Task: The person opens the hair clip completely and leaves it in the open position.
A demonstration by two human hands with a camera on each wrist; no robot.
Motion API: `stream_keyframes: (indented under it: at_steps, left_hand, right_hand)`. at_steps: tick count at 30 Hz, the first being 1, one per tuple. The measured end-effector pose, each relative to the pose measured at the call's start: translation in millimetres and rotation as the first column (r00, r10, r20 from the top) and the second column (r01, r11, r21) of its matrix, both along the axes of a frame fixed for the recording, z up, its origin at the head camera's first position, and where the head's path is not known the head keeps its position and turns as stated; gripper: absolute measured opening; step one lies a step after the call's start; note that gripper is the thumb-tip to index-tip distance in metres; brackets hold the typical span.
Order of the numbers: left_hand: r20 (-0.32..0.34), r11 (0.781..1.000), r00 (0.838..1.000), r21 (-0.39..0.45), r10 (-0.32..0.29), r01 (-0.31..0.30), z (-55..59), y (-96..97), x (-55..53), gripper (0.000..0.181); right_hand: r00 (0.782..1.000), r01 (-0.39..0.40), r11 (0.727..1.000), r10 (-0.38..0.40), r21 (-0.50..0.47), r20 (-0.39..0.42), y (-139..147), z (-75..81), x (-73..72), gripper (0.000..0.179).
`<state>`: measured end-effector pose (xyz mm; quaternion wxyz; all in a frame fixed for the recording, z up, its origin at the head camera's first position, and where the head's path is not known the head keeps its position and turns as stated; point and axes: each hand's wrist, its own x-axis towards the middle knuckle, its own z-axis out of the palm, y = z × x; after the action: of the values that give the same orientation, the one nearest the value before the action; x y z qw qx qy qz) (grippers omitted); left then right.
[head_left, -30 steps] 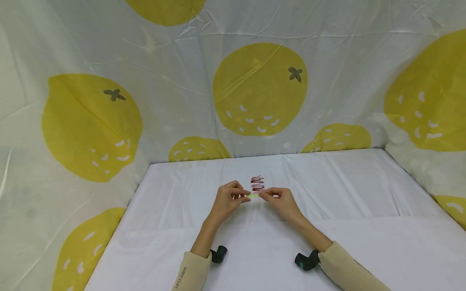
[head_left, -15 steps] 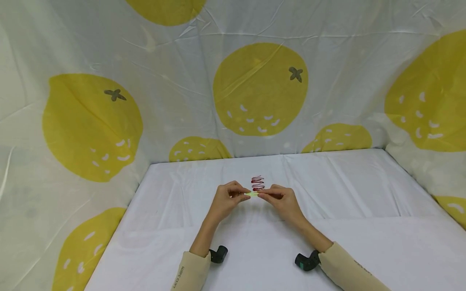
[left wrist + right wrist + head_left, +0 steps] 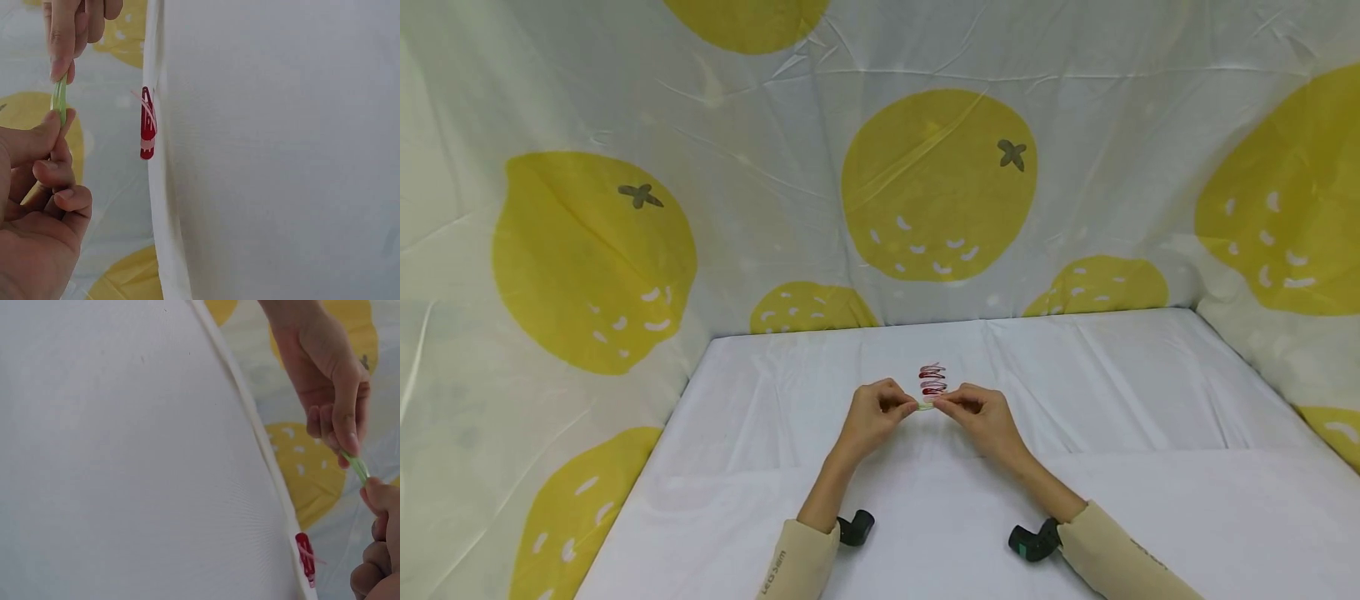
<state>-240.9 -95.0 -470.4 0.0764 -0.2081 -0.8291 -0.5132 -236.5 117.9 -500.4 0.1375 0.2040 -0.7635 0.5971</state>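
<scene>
A light green snap hair clip [image 3: 59, 100] is stretched between my two hands, low over the white table in the head view. My left hand [image 3: 872, 412] pinches one end between thumb and forefinger. With its fingertips, my right hand [image 3: 983, 417] pinches the other end. Only the clip's middle shows between the fingers; both ends are covered. Just beyond the hands lies a row of several red and pink snap hair clips [image 3: 932, 379]. From the side, the left wrist view shows a red clip [image 3: 147, 122] with a pink one across it.
A white cloth covers the table [image 3: 760, 442], and a lemon-print curtain [image 3: 1097, 183] hangs behind it and at both sides. Black wrist-camera mounts [image 3: 1033, 542] stick out inward from the beige sleeves [image 3: 1120, 550].
My left fingers have curled in closer around the green clip's end. The clip has tilted and sits slightly lower, and the hands have shifted only a little. The red and pink row stays put.
</scene>
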Motion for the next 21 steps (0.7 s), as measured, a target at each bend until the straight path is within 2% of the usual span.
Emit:
stream_keyframes:
  at_steps: [6, 10, 14, 21]
  left_hand:
    - [-0.118, 0.992, 0.991, -0.1, 0.066, -0.078, -0.7, 9.6, 3.1, 0.01]
    - [-0.171, 0.984, 0.982, -0.146, 0.077, -0.103, -1.9, 13.1, 4.6, 0.012]
    - [-0.167, 0.982, 0.983, -0.16, 0.072, -0.099, -2.0, 13.1, 4.4, 0.011]
    - [-0.098, 0.992, 0.994, -0.109, 0.049, -0.06, -3.4, 11.9, -1.0, 0.006]
  right_hand:
    - [0.999, 0.051, 0.998, -0.052, 0.026, 0.015, 0.4, -2.2, 0.7, 0.004]
    - [0.998, 0.06, 0.998, -0.059, 0.031, -0.038, 0.3, -4.6, 2.2, 0.006]
    - [0.996, 0.065, 0.997, -0.062, 0.042, -0.064, -0.5, -5.4, 2.4, 0.006]
    - [0.997, 0.078, 0.994, -0.078, 0.074, 0.001, 2.4, -2.3, 0.3, 0.01]
